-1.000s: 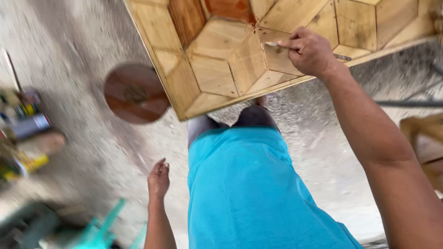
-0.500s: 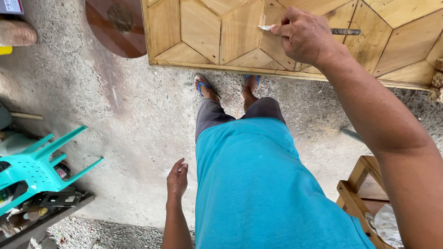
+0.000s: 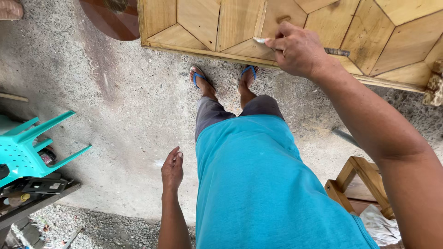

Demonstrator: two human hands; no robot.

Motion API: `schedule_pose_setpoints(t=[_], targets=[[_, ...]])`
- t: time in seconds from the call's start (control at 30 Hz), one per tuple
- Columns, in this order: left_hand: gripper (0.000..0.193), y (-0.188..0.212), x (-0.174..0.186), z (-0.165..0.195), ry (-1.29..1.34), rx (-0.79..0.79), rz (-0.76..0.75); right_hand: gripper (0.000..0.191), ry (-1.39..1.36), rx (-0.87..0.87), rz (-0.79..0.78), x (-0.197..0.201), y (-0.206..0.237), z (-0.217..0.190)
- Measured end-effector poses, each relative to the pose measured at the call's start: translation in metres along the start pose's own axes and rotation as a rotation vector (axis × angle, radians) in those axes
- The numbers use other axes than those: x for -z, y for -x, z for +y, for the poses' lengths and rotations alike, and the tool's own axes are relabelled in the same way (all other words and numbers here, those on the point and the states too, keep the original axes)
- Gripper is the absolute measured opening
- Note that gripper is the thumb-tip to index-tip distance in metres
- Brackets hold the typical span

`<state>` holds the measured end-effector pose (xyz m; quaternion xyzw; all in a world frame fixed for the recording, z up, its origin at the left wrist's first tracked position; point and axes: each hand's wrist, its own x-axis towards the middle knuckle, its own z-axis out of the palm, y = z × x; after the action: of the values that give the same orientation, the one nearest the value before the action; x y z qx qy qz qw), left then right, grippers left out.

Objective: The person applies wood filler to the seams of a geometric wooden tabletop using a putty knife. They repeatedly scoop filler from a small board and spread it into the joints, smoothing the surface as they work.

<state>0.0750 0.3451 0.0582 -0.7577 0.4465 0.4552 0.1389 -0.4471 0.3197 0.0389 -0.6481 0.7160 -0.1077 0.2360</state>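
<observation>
Fingers of the right hand [image 3: 299,50] clamp a thin tool [image 3: 337,51] against the wooden panel [image 3: 240,23]; left hand [image 3: 172,171] hangs loose, fingers slightly curled, empty.

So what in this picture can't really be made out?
- Tool in the right hand: the fingers hide its middle in the head view; only a pale tip and a dark end show.
- Wooden panel: cut off by the top edge.
- Round brown piece: cut by the top edge and the panel.
- Clutter under the turquoise chair: too small to identify.
</observation>
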Motion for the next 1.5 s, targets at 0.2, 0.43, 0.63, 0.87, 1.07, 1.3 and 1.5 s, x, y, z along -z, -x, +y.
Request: schedule_pose_setpoints(t=[0.2,0.43,0.63,0.87,1.07,1.3,1.5], targets=[[0.043,0.007,-0.008,-0.018,0.047,0.003,-0.003,0.017,-0.295,-0.121,0.148,0.017,-0.022,0.047],[0.042,0.008,-0.022,-0.038,0.067,-0.017,0.003,0.019,-0.116,0.089,0.174,0.010,-0.021,0.044],[0.042,0.009,-0.025,-0.034,0.049,-0.015,0.000,0.022,-0.296,-0.075,0.195,0.018,-0.034,0.048],[0.043,0.016,-0.021,-0.019,0.049,0.004,-0.004,0.022,-0.064,0.100,0.237,0.011,-0.033,0.041],[0.043,0.018,-0.020,-0.007,-0.032,0.058,-0.020,0.020,0.027,0.075,0.113,0.005,-0.015,0.024],[0.043,0.016,-0.022,-0.012,0.023,0.020,-0.009,0.024,0.000,0.079,0.076,-0.007,0.005,0.012],[0.042,0.015,-0.023,-0.017,0.035,0.000,-0.005,0.021,-0.366,-0.123,0.103,0.014,-0.017,0.036]])
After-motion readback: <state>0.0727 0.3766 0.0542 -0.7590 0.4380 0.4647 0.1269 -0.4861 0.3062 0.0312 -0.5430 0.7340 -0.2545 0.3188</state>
